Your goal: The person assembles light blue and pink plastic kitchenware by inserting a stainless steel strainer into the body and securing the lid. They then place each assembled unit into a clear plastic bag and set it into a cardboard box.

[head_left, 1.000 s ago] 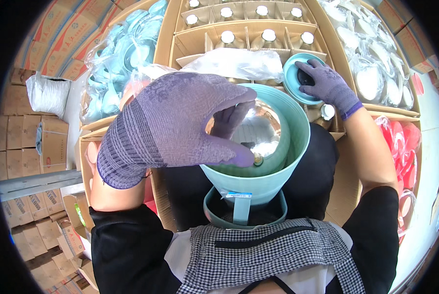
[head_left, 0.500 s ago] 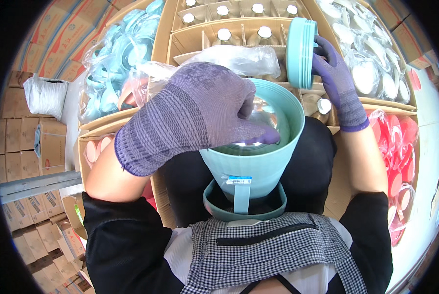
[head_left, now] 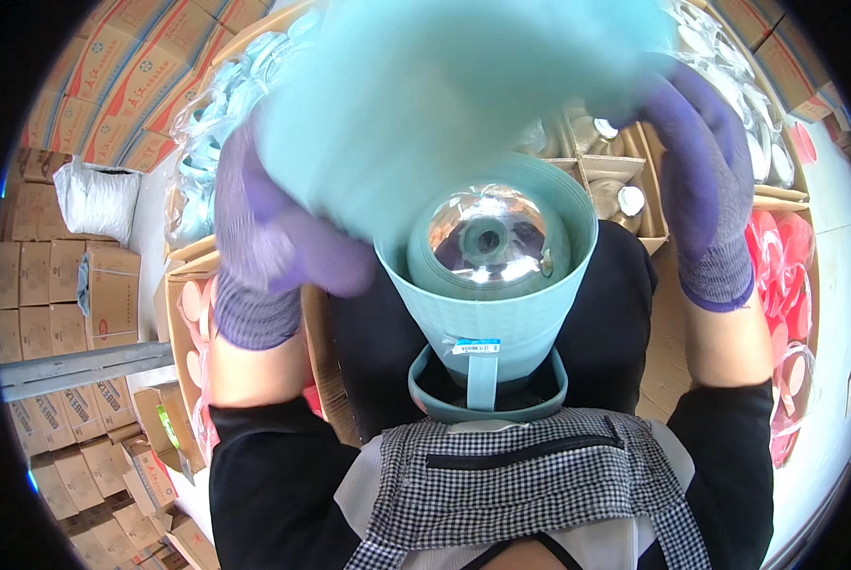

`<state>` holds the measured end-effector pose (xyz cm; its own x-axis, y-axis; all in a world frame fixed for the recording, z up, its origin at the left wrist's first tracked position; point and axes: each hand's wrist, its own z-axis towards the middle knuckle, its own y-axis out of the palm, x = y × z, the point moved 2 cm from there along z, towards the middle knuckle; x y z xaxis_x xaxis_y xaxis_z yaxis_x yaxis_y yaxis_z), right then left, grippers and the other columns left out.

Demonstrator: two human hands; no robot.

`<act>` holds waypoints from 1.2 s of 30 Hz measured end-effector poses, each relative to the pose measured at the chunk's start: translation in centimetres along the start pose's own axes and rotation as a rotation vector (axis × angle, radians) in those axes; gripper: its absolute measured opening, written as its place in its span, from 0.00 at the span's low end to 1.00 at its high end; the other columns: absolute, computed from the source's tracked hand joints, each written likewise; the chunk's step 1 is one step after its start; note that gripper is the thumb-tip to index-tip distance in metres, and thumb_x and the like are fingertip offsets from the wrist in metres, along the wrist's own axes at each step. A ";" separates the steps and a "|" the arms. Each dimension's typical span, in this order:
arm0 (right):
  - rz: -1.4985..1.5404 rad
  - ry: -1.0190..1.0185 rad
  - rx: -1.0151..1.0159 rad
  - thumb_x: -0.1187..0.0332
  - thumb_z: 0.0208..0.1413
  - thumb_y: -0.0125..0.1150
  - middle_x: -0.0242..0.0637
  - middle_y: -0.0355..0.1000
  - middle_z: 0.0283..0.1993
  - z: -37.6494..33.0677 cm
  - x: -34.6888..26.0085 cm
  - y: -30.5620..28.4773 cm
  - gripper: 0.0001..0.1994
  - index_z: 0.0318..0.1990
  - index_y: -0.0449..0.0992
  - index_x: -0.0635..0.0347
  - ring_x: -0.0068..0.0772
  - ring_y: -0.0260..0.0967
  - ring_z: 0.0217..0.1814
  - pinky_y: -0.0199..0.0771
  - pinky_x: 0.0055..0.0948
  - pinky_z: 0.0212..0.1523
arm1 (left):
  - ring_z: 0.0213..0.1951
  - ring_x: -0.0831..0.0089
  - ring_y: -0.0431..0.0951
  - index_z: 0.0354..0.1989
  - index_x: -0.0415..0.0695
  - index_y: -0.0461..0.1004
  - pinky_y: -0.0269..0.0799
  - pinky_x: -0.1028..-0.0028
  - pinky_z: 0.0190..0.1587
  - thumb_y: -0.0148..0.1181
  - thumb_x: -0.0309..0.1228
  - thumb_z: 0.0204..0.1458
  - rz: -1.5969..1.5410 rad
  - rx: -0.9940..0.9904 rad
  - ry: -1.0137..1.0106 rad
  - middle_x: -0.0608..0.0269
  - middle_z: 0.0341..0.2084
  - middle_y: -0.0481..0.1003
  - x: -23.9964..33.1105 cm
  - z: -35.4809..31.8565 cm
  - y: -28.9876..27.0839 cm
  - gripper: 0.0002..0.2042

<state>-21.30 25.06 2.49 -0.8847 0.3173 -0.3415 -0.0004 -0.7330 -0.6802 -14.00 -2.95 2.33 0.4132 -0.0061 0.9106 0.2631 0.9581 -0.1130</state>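
Between my legs stands a teal vacuum flask casing [head_left: 530, 328], its wide open end up, with a strap handle [head_left: 482, 383] on the near side. Inside it sits a round mirrored glass liner [head_left: 454, 252] with a small nub in its middle. Close above hangs a teal plastic threaded ring [head_left: 463, 104], large and smeared by motion, its threads not visible. My gloved right hand [head_left: 696, 161] grips its right edge. At its left edge is my gloved left hand [head_left: 283, 228], thumb low and fingers partly hidden behind the ring.
Ahead, a divided carton [head_left: 649, 180] holds several white-capped glass liners. Bagged teal parts [head_left: 197, 180] lie at left, white parts [head_left: 758, 114] at right. Pink and red parts [head_left: 786, 275] fill boxes on both sides. Stacked cartons [head_left: 40, 266] stand far left.
My left hand has left the casing and swung to the left edge of the teal ring. The ring has come from the right to the middle, closer to view, uncovering the mirrored liner.
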 end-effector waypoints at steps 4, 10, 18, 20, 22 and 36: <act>0.705 0.445 0.294 0.56 0.75 0.42 0.50 0.73 0.65 -2.6 1.6 0.9 0.26 0.66 0.71 0.69 0.42 0.72 0.67 0.66 0.39 0.70 | 0.61 0.51 0.79 0.61 0.36 0.78 0.71 0.60 0.65 0.81 0.53 0.31 0.577 -0.489 0.127 0.42 0.63 0.75 0.2 0.2 -0.6 0.47; 0.720 0.304 -0.117 0.55 0.74 0.40 0.45 0.73 0.66 -3.6 -0.7 4.4 0.26 0.68 0.71 0.62 0.41 0.68 0.72 0.61 0.38 0.73 | 0.64 0.51 0.76 0.63 0.39 0.78 0.68 0.59 0.68 0.81 0.46 0.36 0.535 -0.554 0.069 0.45 0.63 0.75 0.2 0.4 -0.6 0.42; 0.399 -0.054 -0.048 0.63 0.72 0.45 0.54 0.77 0.58 -3.2 2.0 6.4 0.19 0.53 0.79 0.67 0.52 0.75 0.64 0.74 0.42 0.65 | 0.58 0.51 0.81 0.63 0.39 0.76 0.76 0.61 0.60 0.79 0.45 0.40 0.594 -0.517 0.005 0.49 0.60 0.78 -0.4 0.6 -0.2 0.40; 0.574 -0.015 -0.119 0.63 0.72 0.45 0.55 0.76 0.59 -3.2 4.0 7.2 0.19 0.51 0.80 0.67 0.53 0.75 0.65 0.75 0.41 0.64 | 0.55 0.52 0.83 0.62 0.36 0.76 0.76 0.60 0.59 0.76 0.54 0.42 0.721 -0.456 0.019 0.48 0.56 0.79 1.1 0.8 2.0 0.42; 0.830 -0.003 -0.182 0.61 0.67 0.54 0.51 0.77 0.60 -2.6 5.5 9.4 0.16 0.50 0.81 0.62 0.48 0.74 0.65 0.74 0.39 0.65 | 0.49 0.54 0.84 0.59 0.35 0.76 0.78 0.60 0.54 0.74 0.58 0.44 0.949 -0.384 -0.084 0.48 0.50 0.81 3.1 0.7 5.4 0.42; 0.389 -0.061 -0.066 0.65 0.67 0.57 0.45 0.80 0.57 -2.1 2.6 6.1 0.16 0.57 0.77 0.62 0.47 0.79 0.61 0.79 0.39 0.61 | 0.63 0.50 0.75 0.53 0.40 0.83 0.63 0.54 0.70 0.79 0.50 0.31 0.424 -0.157 0.081 0.53 0.55 0.81 -2.5 -1.9 0.1 0.38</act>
<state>-22.57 22.65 -3.95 -0.8388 -0.0142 -0.5442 0.3686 -0.7504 -0.5486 -13.32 -3.43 -0.72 0.5781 0.3491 0.7375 0.1818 0.8260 -0.5336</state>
